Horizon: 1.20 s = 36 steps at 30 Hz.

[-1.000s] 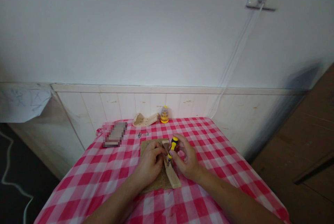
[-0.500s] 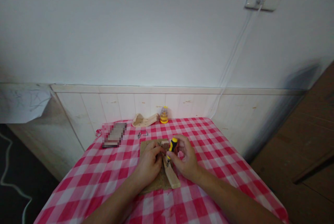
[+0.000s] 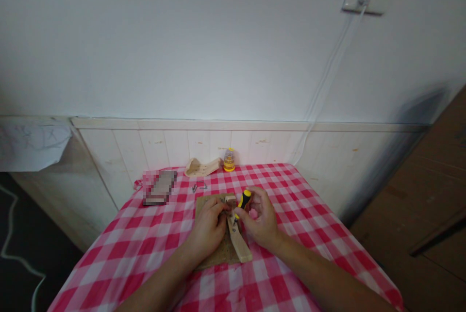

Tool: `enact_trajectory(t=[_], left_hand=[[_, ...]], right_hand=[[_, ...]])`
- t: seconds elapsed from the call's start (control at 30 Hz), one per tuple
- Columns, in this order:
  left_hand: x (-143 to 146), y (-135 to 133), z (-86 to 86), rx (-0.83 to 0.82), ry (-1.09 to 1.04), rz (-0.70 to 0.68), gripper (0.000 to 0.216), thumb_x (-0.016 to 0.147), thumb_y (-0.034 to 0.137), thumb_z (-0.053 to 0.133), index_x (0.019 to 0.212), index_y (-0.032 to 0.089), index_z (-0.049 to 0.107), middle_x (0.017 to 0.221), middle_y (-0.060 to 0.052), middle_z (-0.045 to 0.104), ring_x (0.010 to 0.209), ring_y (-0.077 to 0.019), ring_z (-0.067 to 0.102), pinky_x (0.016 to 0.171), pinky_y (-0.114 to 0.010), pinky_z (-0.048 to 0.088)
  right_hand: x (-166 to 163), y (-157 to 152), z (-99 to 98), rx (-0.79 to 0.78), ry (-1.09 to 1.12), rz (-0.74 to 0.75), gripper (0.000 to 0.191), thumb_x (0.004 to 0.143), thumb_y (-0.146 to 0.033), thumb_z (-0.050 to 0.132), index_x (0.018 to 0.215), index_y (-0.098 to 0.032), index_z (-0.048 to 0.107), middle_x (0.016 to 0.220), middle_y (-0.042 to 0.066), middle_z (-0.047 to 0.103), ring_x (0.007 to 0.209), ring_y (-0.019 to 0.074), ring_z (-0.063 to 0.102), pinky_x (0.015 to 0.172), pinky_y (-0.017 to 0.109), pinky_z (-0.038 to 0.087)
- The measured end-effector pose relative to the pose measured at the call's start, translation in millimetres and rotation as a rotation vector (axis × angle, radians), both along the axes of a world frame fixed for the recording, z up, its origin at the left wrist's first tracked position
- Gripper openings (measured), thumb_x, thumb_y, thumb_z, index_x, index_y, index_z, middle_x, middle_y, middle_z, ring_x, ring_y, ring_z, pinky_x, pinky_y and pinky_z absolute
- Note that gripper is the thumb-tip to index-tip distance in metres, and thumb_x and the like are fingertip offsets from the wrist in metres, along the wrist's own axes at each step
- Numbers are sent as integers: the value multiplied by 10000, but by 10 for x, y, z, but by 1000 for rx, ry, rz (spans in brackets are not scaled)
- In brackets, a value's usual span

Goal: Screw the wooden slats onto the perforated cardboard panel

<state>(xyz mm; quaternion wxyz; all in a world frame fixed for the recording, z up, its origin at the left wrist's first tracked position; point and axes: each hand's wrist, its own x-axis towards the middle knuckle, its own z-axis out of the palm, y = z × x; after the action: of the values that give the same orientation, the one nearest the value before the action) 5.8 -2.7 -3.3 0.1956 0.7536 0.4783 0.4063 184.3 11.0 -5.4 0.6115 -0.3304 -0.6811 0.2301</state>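
Observation:
My right hand (image 3: 264, 220) is closed around a screwdriver (image 3: 245, 199) with a yellow and black handle, tilted with its top to the right. Its lower end is over a pale, bent wooden piece (image 3: 239, 244), near a small dark screw or hole in the wood. My left hand (image 3: 209, 224) is closed at the left side of the wooden piece, fingers pressed against its upper part. Just what the fingertips pinch is partly hidden. Beneath the wooden piece and my left hand lies a brown board (image 3: 214, 258).
A red and white checked cloth (image 3: 291, 273) covers the table. Toward the wall stand a yellow-capped bit container (image 3: 229, 160) and another curved wooden piece (image 3: 202, 168). Small metal parts (image 3: 199, 186) lie in front of them. On the left is a blurred-out flat object (image 3: 160, 188).
The screwdriver has tilted further to the right in my right hand, and its lower end has shifted up from the dark screw or hole. My left hand stays almost still.

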Motion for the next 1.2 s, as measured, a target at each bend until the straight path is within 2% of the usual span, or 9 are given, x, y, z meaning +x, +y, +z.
enact_trajectory(t=[0.07, 0.13, 0.4, 0.73, 0.9, 1.2], left_hand=[[1, 3, -12, 3, -1, -1, 285, 856, 38, 498, 938, 200, 719, 1010, -90, 702, 996, -251, 646, 895, -405, 517], [0, 5, -23, -1, -1, -1, 303, 852, 29, 491, 941, 204, 722, 1015, -89, 704, 1005, -249, 648, 907, -410, 518], [-3, -6, -5, -28, 29, 2, 309, 855, 24, 473, 915, 199, 719, 1013, -90, 691, 996, -245, 655, 896, -396, 520], [-17, 3, -25, -43, 38, -13, 309, 865, 30, 467, 938, 191, 721, 997, -90, 686, 1001, -252, 647, 911, -411, 516], [-17, -6, -19, -16, 48, -7, 315, 865, 32, 468, 943, 193, 727, 1022, -96, 684, 1001, -249, 648, 918, -409, 520], [-23, 29, -57, 16, 43, -25, 332, 865, 27, 463, 954, 184, 741, 1036, -98, 675, 1022, -242, 641, 936, -393, 519]], right_hand=[[9, 32, -10, 6, 19, -41, 447, 868, -237, 738, 1270, -270, 544, 1027, 42, 698, 852, 191, 720, 735, 314, 621], [12, 64, -25, 5, 16, -54, 435, 883, -238, 724, 1277, -270, 544, 1019, 39, 708, 859, 191, 726, 748, 322, 628], [17, 82, -42, 21, -42, -19, 435, 898, -232, 711, 1301, -281, 555, 1046, 43, 724, 883, 197, 737, 776, 339, 641], [52, 83, -45, 5, -145, 75, 482, 978, -226, 589, 1451, -290, 519, 1241, 94, 717, 999, 229, 747, 895, 388, 630], [36, 99, -33, 30, -160, 126, 479, 1013, -249, 544, 1486, -290, 487, 1185, 90, 742, 967, 220, 748, 872, 372, 625], [48, 155, -86, 12, -177, 103, 458, 1009, -266, 547, 1465, -262, 503, 1137, 96, 752, 907, 208, 750, 814, 339, 629]])
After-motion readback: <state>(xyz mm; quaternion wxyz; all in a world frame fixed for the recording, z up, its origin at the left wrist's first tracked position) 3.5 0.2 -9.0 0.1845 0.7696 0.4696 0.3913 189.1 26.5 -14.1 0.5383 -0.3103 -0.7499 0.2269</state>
